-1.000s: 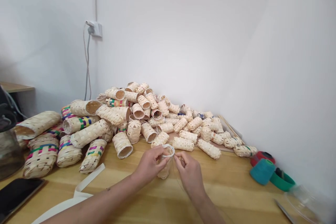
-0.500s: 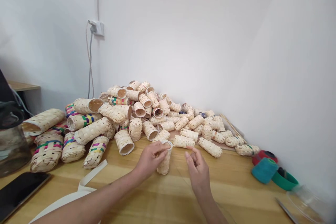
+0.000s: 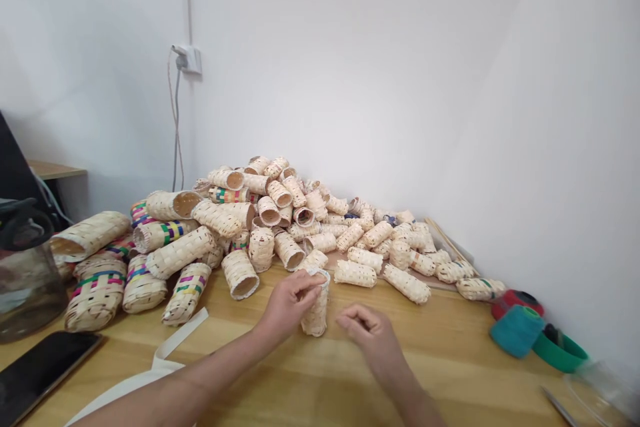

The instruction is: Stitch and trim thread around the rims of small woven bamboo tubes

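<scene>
My left hand (image 3: 284,309) is closed on the rim of a small cylindrical woven basket (image 3: 315,315), which is nearly upright with its mouth at the top and pale edging around it. A little to the right of that basket, apart from it, my right hand (image 3: 374,339) is closed with thumb and fingertips pinched together. Whatever the pinch holds, if anything, is too small to make out. Just behind both hands lies a pale woven tube (image 3: 355,273) on the wooden table (image 3: 280,387).
A heap of woven baskets (image 3: 260,240) fills the back. At left are a phone (image 3: 45,370), a glass jar (image 3: 30,293) and a white strip (image 3: 183,333). At right stand a teal thread spool (image 3: 517,331), a red spool (image 3: 515,301), a green ring-shaped holder (image 3: 563,353) and a metal tool (image 3: 557,405).
My right hand has moved left and down toward the basket, its fingers curling further in. The left hand keeps its hold on the rim. The whole view has shifted slightly.
</scene>
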Tool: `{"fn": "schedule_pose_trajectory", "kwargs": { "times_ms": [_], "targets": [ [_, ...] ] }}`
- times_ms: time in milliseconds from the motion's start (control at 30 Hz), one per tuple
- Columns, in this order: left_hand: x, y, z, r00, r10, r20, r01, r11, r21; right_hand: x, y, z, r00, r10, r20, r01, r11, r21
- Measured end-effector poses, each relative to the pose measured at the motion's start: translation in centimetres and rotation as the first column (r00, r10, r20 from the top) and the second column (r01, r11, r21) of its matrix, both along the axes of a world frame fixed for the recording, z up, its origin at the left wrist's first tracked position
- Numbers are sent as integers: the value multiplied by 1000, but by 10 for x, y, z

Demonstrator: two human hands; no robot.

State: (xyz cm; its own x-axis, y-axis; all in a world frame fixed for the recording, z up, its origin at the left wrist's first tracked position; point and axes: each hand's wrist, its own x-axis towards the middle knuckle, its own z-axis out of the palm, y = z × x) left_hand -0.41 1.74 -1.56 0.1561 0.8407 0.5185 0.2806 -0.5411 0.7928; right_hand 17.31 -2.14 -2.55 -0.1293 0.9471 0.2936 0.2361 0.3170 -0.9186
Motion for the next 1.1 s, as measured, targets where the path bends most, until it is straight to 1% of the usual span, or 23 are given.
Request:
{"fn": "schedule_pose_trajectory", "kwargs": {
  "times_ms": [67,100,167,233,300,333,367,400,433,500,533,567,600,633,667,700,733,767,833,900,1000,1033,1100],
  "targets": [
    [0,0,0,1000,2,7,-2,1000,-10,12,-4,13,976,37,-214,-36,999,9],
    [0,1,-1,1000,2,11,-2,1000,-14,19,-6,19,938,54,-343,-45,998,35],
    [0,2,-1,1000,2,15,-2,1000,-14,36,-10,32,807,76,-585,-11,993,114],
    [-1,3,-2,1000,4,19,-4,1000,-8,55,-14,44,633,94,-768,75,980,182],
    [-1,3,-2,1000,8,21,-8,1000,-6,76,-18,55,457,116,-882,179,959,219],
    [0,3,-2,1000,6,15,-6,1000,-4,86,-19,60,383,131,-914,226,947,231],
    [0,2,-2,1000,-2,5,2,1000,2,95,-21,63,329,150,-933,262,934,242],
    [1,1,-2,1000,-21,-9,21,1000,11,102,-22,66,291,165,-942,290,923,252],
    [2,0,-2,999,-43,-22,43,999,20,108,-23,69,272,174,-946,308,916,257],
    [3,-1,-2,997,-73,-38,74,997,34,114,-22,70,284,166,-944,329,908,259],
    [3,-1,-2,997,-73,-36,74,997,36,116,-21,69,321,144,-936,343,903,257],
    [1,0,-1,997,-69,-35,71,997,33,116,-18,66,392,97,-915,363,897,251],
    [0,1,-1,997,-68,-37,69,997,30,115,-14,63,514,5,-858,391,889,240],
    [-3,3,0,996,-75,-42,76,997,28,114,-10,59,653,-122,-747,421,878,225],
    [-5,4,1,994,-95,-56,97,995,27,112,-5,54,768,-254,-588,449,868,211],
    [-8,6,2,990,-119,-74,121,992,29,110,0,48,839,-366,-402,469,861,194],
    [-10,6,3,985,-143,-96,147,989,32,107,6,43,868,-443,-225,483,857,176],
    [-12,7,4,980,-162,-118,168,985,36,104,10,37,871,-484,-91,492,856,160],
    [-14,5,6,972,-179,-152,188,981,41,95,17,27,859,-510,36,500,853,146],
    [-14,3,7,970,-171,-173,177,984,19,86,18,22,831,-533,163,506,844,181],
    [-13,-1,9,976,-140,-167,133,990,-53,71,12,23,791,-519,324,446,852,274],
    [-13,-2,10,978,-144,-149,135,988,-70,67,9,24,789,-503,354,409,859,308],
    [-12,-3,13,977,-183,-111,174,981,-86,60,5,28,812,-458,362,330,872,363]
  ]
}}
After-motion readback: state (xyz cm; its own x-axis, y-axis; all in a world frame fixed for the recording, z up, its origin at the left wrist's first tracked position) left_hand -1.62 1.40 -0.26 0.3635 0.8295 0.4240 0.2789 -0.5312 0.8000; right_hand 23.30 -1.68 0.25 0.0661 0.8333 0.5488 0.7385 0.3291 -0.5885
